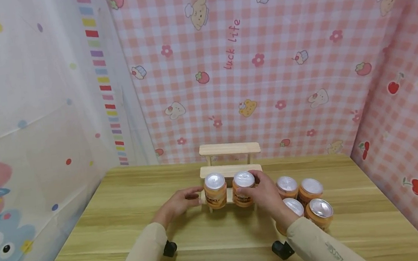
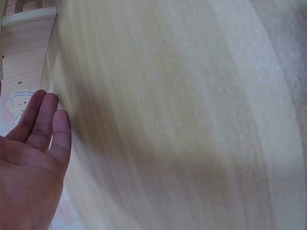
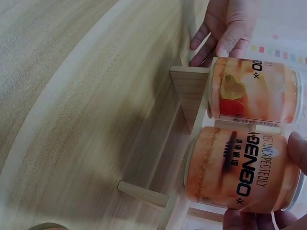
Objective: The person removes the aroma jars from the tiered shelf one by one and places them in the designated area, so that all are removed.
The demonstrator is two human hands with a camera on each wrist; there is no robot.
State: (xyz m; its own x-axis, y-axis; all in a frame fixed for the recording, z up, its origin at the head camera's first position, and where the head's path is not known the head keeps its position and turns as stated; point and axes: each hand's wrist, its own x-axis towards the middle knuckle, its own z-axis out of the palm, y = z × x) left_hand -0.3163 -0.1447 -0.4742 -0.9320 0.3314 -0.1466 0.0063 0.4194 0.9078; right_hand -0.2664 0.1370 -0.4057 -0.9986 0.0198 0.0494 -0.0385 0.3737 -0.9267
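Two orange cans with silver lids stand side by side on the lowest step of a small wooden tiered rack (image 1: 231,170). My right hand (image 1: 265,193) grips the right can (image 3: 242,170), thumb on one side and fingers on the other. The left can (image 1: 215,192) stands free of my hands. Just left of it is my left hand (image 1: 180,202), its fingers relaxed and pointing toward the rack's end, holding nothing. In the left wrist view its fingers (image 2: 45,120) are nearly straight, beside the rack's edge.
Several more orange cans (image 1: 311,187) are grouped on the wooden table (image 1: 134,225) to the right of the rack, partly behind my right forearm. A pink checked cloth (image 1: 242,79) hangs behind the table, with a white patterned cloth (image 1: 38,124) at the left.
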